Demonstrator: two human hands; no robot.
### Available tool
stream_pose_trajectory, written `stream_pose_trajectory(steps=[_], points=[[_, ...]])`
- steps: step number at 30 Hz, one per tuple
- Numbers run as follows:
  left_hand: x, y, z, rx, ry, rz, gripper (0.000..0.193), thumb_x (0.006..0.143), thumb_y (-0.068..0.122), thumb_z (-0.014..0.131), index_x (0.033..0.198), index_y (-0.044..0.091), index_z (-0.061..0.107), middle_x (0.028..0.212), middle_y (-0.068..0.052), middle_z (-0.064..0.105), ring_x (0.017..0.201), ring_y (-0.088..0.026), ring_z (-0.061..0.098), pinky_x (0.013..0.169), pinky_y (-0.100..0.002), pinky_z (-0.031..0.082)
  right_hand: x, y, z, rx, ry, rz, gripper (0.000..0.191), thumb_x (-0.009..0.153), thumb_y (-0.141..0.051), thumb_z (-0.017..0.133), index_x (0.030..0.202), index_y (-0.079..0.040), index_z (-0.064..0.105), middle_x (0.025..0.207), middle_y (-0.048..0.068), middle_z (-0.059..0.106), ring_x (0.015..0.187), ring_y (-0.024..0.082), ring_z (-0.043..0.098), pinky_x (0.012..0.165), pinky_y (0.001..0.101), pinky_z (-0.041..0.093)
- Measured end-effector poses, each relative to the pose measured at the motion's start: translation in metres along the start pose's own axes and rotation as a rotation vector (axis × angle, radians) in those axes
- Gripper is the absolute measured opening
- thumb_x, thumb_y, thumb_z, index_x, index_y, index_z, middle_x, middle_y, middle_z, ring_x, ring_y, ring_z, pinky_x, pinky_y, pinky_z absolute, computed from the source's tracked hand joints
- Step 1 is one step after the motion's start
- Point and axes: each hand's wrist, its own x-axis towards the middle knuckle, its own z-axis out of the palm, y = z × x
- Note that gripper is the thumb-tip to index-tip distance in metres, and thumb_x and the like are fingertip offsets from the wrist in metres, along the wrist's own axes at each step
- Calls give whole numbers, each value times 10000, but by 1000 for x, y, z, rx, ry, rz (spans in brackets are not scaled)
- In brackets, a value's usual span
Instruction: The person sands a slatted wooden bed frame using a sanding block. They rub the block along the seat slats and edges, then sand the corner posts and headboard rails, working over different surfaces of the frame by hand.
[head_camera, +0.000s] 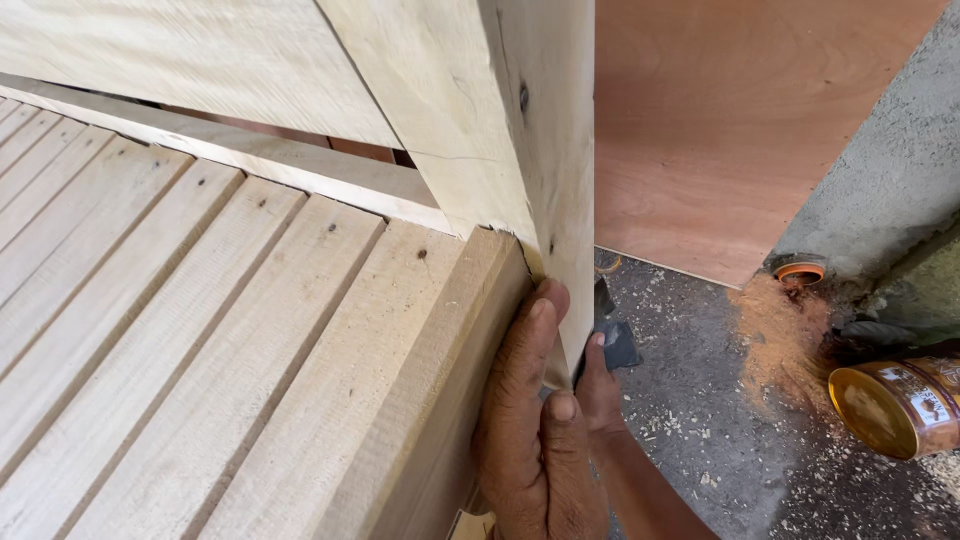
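Only one hand shows, my right hand (540, 430), coming up from the lower right. It pinches the bottom edge of an upright pale wooden board (520, 130), where that board meets the corner of a slatted wooden seat (200, 340). Two fingers lie on the near side, at the joint. Another finger reaches round the far side and presses a small dark grey piece, like sandpaper (618, 345), against the board. My left hand is out of view.
A reddish plywood sheet (720, 130) leans behind the board, beside a rough concrete wall (900, 170). On the grey floor (700, 420) lie wood shavings, a heap of orange sawdust (780, 335), a small orange ring (800, 271) and a tin can on its side (895, 405).
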Motion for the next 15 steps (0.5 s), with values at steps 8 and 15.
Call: stream_pose_trajectory(steps=[8, 15], points=[[-26, -35, -28, 237, -79, -12, 515, 1101, 190, 299, 1535, -48, 441, 1616, -237, 498, 1572, -358, 423, 1258, -481, 286, -42, -75, 62, -262, -268, -419, 712, 1006, -571, 414, 1470, -36, 495, 1450, 123, 581, 1329, 219, 531, 1108, 366, 427], [-23, -15, -11, -19, 35, 10, 555, 1130, 315, 304, 1528, -55, 418, 1630, -264, 439, 1559, -382, 411, 1295, -508, 306, -76, -57, 76, -462, -270, -924, 794, 1109, -588, 390, 1595, 17, 220, 1650, 188, 297, 1522, 296, 279, 1216, 396, 225]])
